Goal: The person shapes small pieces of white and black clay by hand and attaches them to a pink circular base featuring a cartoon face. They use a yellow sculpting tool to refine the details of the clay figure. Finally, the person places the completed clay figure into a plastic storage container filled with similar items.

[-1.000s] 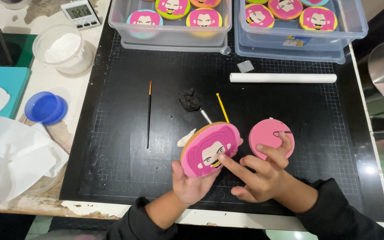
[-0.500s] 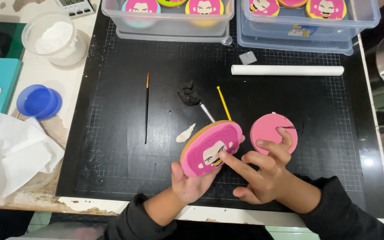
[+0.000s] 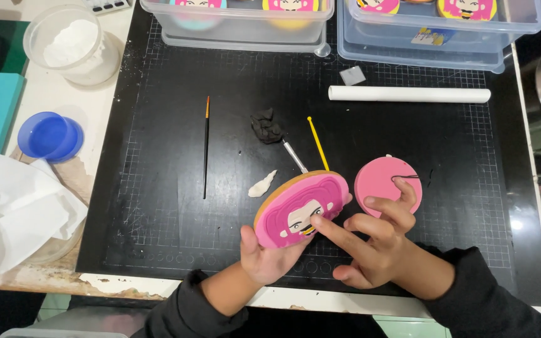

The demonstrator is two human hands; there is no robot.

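Observation:
My left hand (image 3: pixel 269 258) holds up a round cookie (image 3: pixel 302 209) iced with a pink-haired face, tilted toward me above a black cutting mat (image 3: pixel 158 206). My right hand (image 3: pixel 374 244) has nothing in it; its index finger presses on the face at the cookie's middle. Just right of the cookie a plain pink disc (image 3: pixel 380 181) lies on the mat under my right fingertips. A lump of black fondant (image 3: pixel 267 126), a yellow modelling tool (image 3: pixel 318 143), a metal-tipped tool (image 3: pixel 295 156) and a white fondant scrap (image 3: pixel 262 184) lie behind the cookie.
A thin paintbrush (image 3: pixel 206 147) lies left of centre. A white rolling pin (image 3: pixel 408 94) sits at the back right. Two clear tubs (image 3: pixel 239 28) (image 3: pixel 439 37) of decorated cookies line the far edge. Off the mat at left: a powder bowl (image 3: pixel 70 44), a blue lid (image 3: pixel 50 136), white paper (image 3: pixel 14 213).
The view has shifted downward, so the tubs sit nearer the top edge. My hands and the cookie keep nearly the same pose, with the finger still on the face.

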